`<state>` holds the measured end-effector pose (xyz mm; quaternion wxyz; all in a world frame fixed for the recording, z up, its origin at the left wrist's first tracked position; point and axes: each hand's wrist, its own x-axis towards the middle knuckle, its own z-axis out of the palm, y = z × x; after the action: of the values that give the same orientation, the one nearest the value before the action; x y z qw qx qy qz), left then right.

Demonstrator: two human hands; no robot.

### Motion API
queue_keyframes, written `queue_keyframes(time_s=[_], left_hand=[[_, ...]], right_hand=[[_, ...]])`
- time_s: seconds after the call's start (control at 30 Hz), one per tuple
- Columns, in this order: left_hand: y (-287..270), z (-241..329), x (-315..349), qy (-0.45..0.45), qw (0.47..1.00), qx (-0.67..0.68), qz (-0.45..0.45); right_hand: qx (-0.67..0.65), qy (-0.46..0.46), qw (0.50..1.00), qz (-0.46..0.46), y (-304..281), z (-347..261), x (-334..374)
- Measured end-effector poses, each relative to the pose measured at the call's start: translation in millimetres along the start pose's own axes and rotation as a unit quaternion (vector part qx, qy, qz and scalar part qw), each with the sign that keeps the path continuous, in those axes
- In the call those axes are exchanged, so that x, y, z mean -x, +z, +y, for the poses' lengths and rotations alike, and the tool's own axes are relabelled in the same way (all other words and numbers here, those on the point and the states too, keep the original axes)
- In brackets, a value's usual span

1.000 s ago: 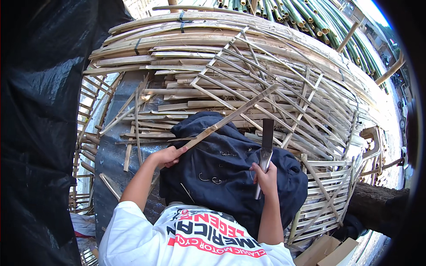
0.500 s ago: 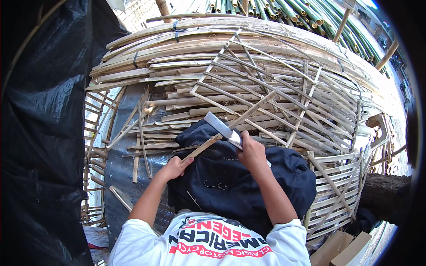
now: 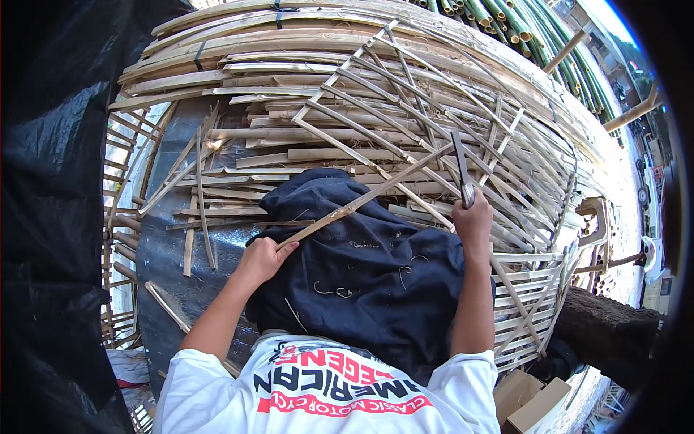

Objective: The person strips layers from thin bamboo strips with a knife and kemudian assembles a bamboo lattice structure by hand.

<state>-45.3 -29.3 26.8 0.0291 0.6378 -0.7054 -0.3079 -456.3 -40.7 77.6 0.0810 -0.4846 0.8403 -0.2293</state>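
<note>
Head view: our left hand (image 3: 262, 260) grasps the near end of a bamboo strip (image 3: 347, 208), which slants up and away over the dark cloth (image 3: 383, 278). Our right hand (image 3: 473, 217) is clenched round the handle of a blade (image 3: 460, 160), near the far end. We judge the strip light, stiff and springy, perhaps splintery, best held where we have it, clear of the edge. Beyond lie a lattice (image 3: 399, 94) and stacked strips (image 3: 282, 118).

The person's white shirt (image 3: 191, 394) carries bold printed lettering (image 3: 293, 380) across the front, in large black and red capitals, with smaller white capitals on a red band (image 3: 347, 406) near the lower edge. Pale marks (image 3: 363, 245) on the dark cloth (image 3: 426, 311) are too small to tell.
</note>
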Motion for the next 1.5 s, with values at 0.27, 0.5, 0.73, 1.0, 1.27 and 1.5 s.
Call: queue_keyframes(time_s=[0.27,0.5,0.73,1.0,1.27,1.5], left_hand=[[-2,-6,2,0.026,0.998,-0.036,0.039],[7,-23,7,0.060,0.996,-0.025,0.060],[-8,-3,-6,0.022,0.999,0.023,-0.040],[-9,-5,1,0.040,0.998,-0.054,0.004],[-10,-5,-11,0.025,0.999,0.010,-0.043],[-16,-5,-9,0.007,0.997,0.027,-0.071]], right_hand=[[0.043,-0.179,0.964,-0.192,96,-65,59],[0.028,0.051,0.998,-0.029,62,8,-30],[0.024,-0.060,0.997,0.053,-19,13,18],[0.061,-0.112,0.975,-0.181,101,-46,48],[0.018,-0.001,1.000,-0.005,10,0,-14],[0.075,-0.155,0.970,-0.171,103,-42,44]])
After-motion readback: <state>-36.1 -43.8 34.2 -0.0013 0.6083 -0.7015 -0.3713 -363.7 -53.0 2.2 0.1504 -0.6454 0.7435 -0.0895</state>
